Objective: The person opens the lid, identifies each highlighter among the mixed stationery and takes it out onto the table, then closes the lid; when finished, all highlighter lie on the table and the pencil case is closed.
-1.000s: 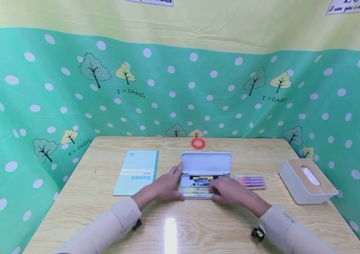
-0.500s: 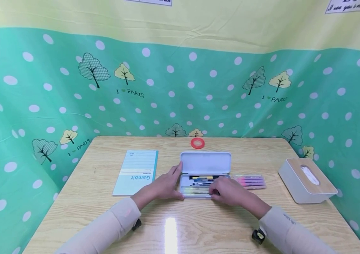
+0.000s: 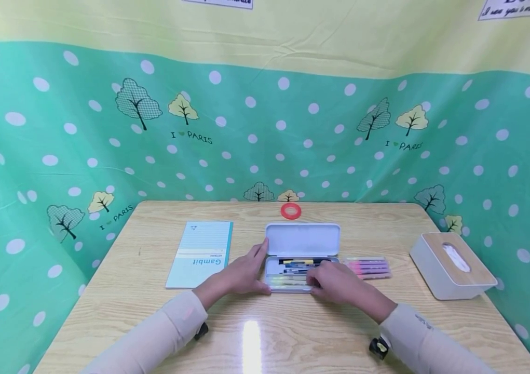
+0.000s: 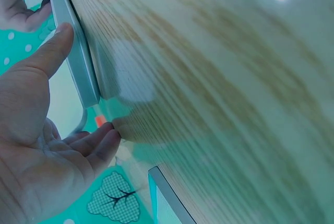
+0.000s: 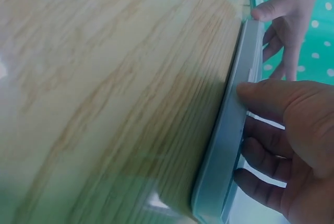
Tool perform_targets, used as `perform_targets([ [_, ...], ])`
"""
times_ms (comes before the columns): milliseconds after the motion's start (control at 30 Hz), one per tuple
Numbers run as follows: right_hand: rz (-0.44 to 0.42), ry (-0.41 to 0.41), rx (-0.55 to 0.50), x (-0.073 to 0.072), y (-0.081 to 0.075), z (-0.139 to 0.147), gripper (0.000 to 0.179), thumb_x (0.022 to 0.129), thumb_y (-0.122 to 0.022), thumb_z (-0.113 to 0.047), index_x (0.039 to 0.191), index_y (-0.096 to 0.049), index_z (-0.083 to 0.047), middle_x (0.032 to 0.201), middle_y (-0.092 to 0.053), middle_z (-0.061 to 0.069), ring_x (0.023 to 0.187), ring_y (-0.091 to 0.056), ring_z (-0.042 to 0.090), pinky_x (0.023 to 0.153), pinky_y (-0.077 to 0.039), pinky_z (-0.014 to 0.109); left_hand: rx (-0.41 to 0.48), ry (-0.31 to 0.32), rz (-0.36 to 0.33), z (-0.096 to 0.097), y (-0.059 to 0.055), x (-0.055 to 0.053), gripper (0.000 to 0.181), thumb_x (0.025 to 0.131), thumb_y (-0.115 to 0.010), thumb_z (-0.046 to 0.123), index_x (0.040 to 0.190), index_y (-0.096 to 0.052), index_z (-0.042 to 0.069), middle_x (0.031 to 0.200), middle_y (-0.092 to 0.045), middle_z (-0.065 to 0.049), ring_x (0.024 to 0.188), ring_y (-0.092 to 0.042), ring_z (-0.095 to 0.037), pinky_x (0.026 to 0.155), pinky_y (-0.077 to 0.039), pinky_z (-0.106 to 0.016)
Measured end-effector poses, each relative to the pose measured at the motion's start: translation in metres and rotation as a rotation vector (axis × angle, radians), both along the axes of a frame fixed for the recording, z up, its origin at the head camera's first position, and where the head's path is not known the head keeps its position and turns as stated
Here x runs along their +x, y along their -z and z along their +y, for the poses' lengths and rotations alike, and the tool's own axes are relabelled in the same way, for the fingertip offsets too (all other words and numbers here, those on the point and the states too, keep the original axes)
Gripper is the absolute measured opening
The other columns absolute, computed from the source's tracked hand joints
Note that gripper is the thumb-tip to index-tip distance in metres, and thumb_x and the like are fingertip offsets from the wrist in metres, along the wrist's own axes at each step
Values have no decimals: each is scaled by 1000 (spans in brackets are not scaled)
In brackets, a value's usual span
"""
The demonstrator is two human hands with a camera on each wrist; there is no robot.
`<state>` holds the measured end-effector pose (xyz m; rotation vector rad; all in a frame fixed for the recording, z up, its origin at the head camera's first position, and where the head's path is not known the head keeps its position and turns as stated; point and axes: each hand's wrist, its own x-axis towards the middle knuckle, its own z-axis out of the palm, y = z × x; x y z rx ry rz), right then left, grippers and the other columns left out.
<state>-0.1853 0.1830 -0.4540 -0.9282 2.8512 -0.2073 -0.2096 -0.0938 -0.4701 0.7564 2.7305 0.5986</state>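
Note:
A white pencil case (image 3: 303,240) lies with its lid raised in the middle of the table. My left hand (image 3: 245,272) spans its left end, fingers fairly straight, with the thumb at the front corner. My right hand (image 3: 341,282) reaches over the right part of the case. In the right wrist view its thumb lies on the case's front wall (image 5: 225,125), and the curled fingers go over the rim. Pale yellow pens (image 3: 288,281) lie in the front compartment, partly under the right hand. Behind them are a yellow-and-black pencil (image 3: 303,262) and several slim pens (image 3: 296,270).
Pink and purple pens (image 3: 371,268) lie in a row just right of the case. A notebook (image 3: 199,254) is to the left, and a red tape ring (image 3: 290,211) lies behind. At the right stands a tissue box (image 3: 453,266). A patterned cloth hangs around the table.
My right hand shifts very slightly within the case. My left hand and the other things stay where they were.

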Motion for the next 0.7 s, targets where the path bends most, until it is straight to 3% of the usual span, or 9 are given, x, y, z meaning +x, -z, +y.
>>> perform_targets([
  [167, -43, 42, -25, -3, 4, 2, 10, 89, -78, -28, 87, -69, -27, 73, -53, -15, 69, -47, 5, 60, -40, 20, 1, 4, 5, 0, 0, 0, 134, 77, -84, 56, 164, 7, 10, 169, -21, -16, 146, -43, -35, 122, -39, -42],
  [533, 16, -25, -70, -4, 3, 5, 13, 88, -79, -27, 79, -70, -28, 69, -50, -17, 69, -44, 6, 62, -37, 22, -2, 1, -5, 0, 0, 0, 133, 78, -83, 57, 164, 8, 12, 169, -20, -15, 146, -44, -35, 121, -39, -41],
  [700, 66, -76, -69, -5, 5, 8, 2, 88, -79, -26, 90, -79, -25, 77, -63, -15, 73, -49, 3, 65, -43, 23, -6, 1, -2, 0, 2, -2, 134, 77, -83, 58, 164, 9, 12, 169, -20, -15, 146, -44, -34, 121, -39, -41],
])
